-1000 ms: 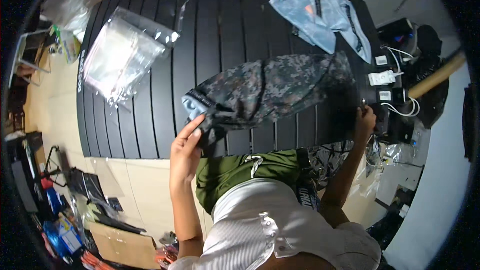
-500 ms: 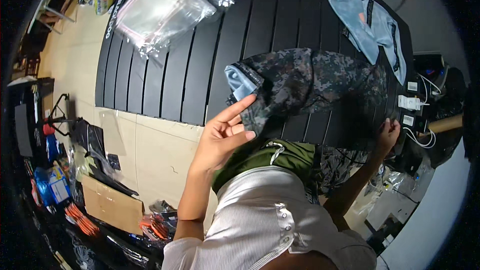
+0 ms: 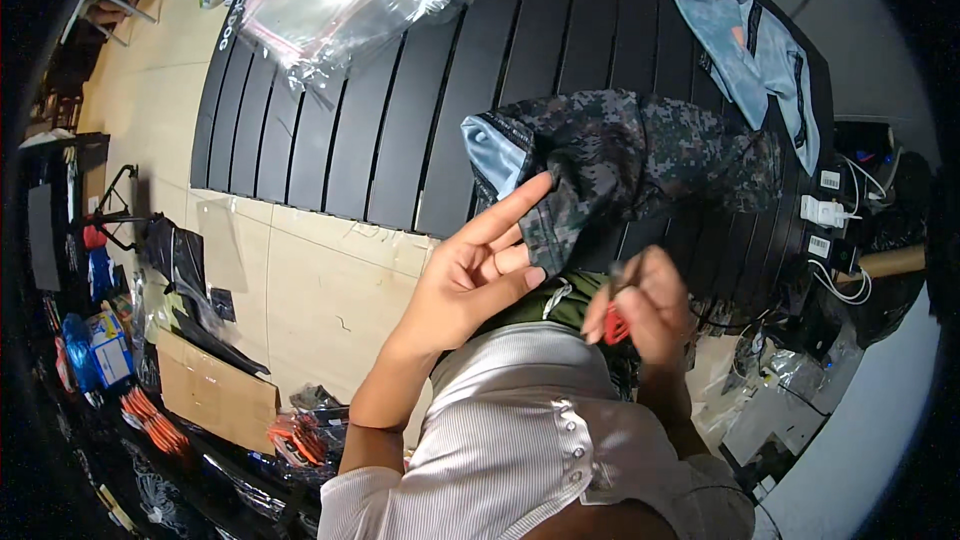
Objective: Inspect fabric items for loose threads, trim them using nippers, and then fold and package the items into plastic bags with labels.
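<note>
A dark digital-camouflage garment (image 3: 620,150) with a pale blue lining lies across the near part of the black slatted table. My left hand (image 3: 480,270) pinches its near left edge between thumb and forefinger, where the blue inside shows at the opening. Close to that edge, on the right, is my right hand (image 3: 650,310), closed around small red-handled scissors (image 3: 615,325). Motion blurs the scissors, and the fingers hide much of them; a dark tip points up toward the garment.
Clear plastic bags (image 3: 330,0) lie at the table's far left. A light blue garment piece (image 3: 745,50) with dark edging rests at the far right. White chargers with cables (image 3: 825,210) sit by the right edge. A cardboard box (image 3: 215,390) stands on the floor at left.
My right hand has come from the table's right edge to beside my left hand, now with red-handled scissors in it. My left hand, still pinching the garment, has shifted slightly right.
</note>
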A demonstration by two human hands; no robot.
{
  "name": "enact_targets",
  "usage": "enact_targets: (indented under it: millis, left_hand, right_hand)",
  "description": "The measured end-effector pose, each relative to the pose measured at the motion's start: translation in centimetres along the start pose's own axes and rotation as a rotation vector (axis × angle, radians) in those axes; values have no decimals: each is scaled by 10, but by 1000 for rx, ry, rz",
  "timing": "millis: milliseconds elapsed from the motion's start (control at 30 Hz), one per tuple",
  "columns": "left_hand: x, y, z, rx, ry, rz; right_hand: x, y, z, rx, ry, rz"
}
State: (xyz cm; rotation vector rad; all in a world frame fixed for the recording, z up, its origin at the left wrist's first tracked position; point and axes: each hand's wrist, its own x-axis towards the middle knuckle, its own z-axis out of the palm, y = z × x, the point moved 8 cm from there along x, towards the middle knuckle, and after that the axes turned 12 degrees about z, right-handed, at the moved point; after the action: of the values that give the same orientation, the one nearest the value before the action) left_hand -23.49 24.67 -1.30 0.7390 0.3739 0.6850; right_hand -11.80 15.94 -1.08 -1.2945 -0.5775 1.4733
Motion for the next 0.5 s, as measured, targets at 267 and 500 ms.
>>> enact_targets:
  millis: [267,500]
  left_hand:
    - [0,7,16,16,-83,31]
    - [-2,6,16,85,-96,58]
  right_hand:
    - [4,5,20,-155,-48,120]
    - [4,9,18,-115,-30,176]
